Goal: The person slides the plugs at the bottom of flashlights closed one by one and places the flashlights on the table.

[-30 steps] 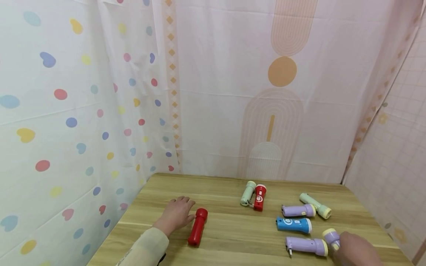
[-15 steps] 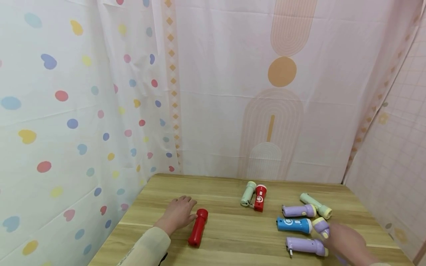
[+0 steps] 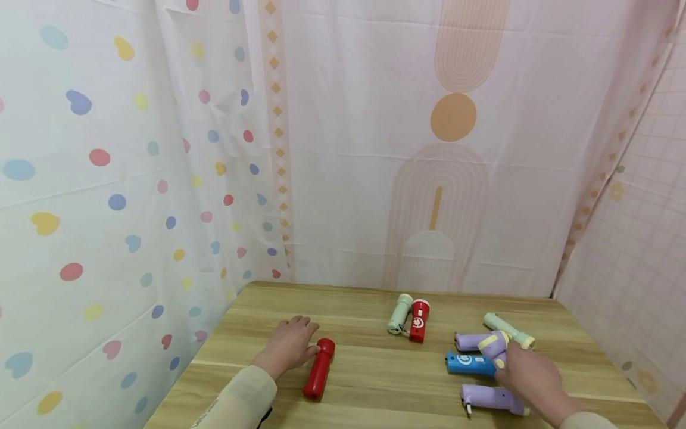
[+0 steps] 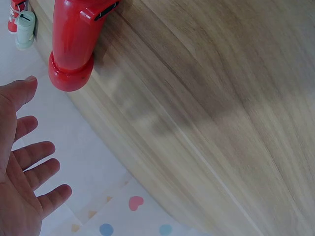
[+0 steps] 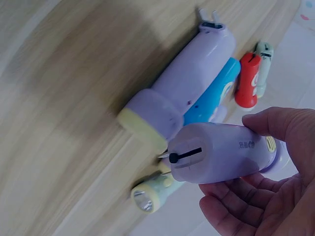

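My right hand [image 3: 530, 375] grips a purple flashlight [image 5: 221, 150] with a pale yellow head, held above the other flashlights on the right of the table. In the right wrist view its tail, with folding plug prongs, faces the camera. Below it lie a blue flashlight [image 3: 467, 363], a purple one [image 3: 489, 396] with its prongs out, and another purple one [image 3: 468, 341] partly covered in the head view. My left hand [image 3: 289, 347] has its fingers spread and holds nothing. Just right of its thumb lies a plain red flashlight [image 3: 320, 369].
A light green flashlight [image 3: 400, 314] and a red flashlight with a white emblem [image 3: 419, 322] lie side by side at the back. Another light green flashlight [image 3: 504, 328] lies at the back right. Patterned curtains [image 3: 343, 179] hang behind and beside the wooden table [image 3: 375, 381].
My right hand has carried the purple flashlight up and to the left, from the table's near right to over the blue one. The left hand has hardly moved.
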`<state>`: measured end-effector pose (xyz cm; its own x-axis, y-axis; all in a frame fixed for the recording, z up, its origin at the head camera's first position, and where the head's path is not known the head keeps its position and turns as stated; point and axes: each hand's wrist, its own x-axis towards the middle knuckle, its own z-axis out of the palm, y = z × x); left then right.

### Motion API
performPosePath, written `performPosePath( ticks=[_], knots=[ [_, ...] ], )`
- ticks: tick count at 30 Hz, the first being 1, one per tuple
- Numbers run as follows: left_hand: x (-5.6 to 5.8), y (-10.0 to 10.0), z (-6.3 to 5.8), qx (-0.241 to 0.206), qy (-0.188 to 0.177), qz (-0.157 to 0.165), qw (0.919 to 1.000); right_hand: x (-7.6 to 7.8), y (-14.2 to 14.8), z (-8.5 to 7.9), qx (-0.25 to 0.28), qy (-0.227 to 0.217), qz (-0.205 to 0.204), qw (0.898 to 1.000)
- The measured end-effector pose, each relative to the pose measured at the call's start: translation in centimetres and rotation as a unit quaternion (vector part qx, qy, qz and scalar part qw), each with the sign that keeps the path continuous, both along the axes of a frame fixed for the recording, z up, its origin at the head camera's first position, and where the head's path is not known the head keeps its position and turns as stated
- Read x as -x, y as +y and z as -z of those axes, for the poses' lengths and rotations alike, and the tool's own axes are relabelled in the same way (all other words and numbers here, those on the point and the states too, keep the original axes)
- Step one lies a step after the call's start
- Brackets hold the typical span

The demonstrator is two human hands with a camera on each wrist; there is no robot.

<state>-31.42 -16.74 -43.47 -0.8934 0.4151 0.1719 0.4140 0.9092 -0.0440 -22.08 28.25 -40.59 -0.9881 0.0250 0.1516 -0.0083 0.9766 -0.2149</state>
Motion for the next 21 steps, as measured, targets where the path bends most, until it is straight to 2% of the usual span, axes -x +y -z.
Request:
performPosePath(
  ticks=[10,21],
  knots=[
    [-0.1,0.6,-0.3,0.000,-0.001,0.012,0.9999,0.7,-2.4,-0.8,0.027,0.011,0.004,1.000],
    [-0.1,0.6,-0.1,-0.005,-0.010,0.007,0.9999,2.1,-6.5,-0.6,0.074,0.035,-0.007,0.997]
  ],
)
